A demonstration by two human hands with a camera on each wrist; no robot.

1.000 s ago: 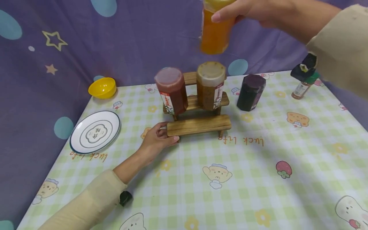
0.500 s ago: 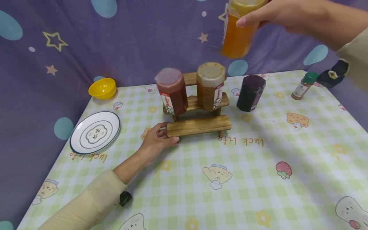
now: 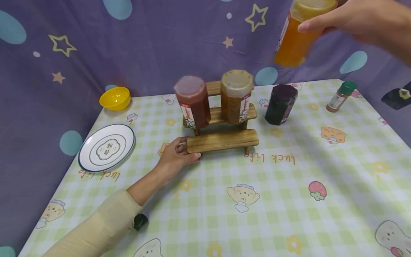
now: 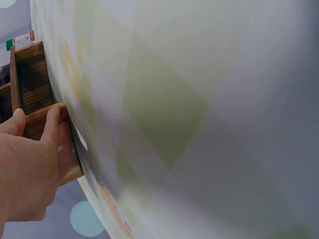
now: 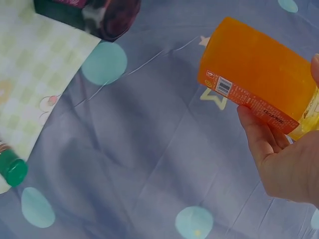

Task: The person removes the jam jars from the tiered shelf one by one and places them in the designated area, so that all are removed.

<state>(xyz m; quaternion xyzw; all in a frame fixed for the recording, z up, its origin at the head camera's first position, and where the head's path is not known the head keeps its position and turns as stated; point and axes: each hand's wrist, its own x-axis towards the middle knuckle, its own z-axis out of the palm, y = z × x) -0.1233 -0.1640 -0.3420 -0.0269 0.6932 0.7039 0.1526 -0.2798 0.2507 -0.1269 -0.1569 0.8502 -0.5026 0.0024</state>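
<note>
My right hand (image 3: 359,21) grips a jar of orange-yellow filling (image 3: 297,44) by its upper part, high above the table and slightly tilted. In the right wrist view, the printed label on this jar (image 5: 254,69) faces my fingers. My left hand (image 3: 173,157) holds the left end of the lowest step of a small wooden tiered rack (image 3: 223,140), thumb in front and fingers behind. On the rack's middle step stand a red jar (image 3: 196,107) and a brown jar with a pale lid (image 3: 236,101). A dark purple jar (image 3: 280,105) stands on the cloth right of the rack.
A small green-capped shaker (image 3: 340,98) is near the back right corner. At the left lie a white plate with a dark rim (image 3: 86,151) and a yellow bowl (image 3: 115,99). A purple patterned curtain (image 3: 179,43) hangs behind the checked tablecloth (image 3: 276,221).
My right hand has carried the orange-yellow jar to the right, from above the rack to above and beyond the dark jar. My left hand has stayed on the rack.
</note>
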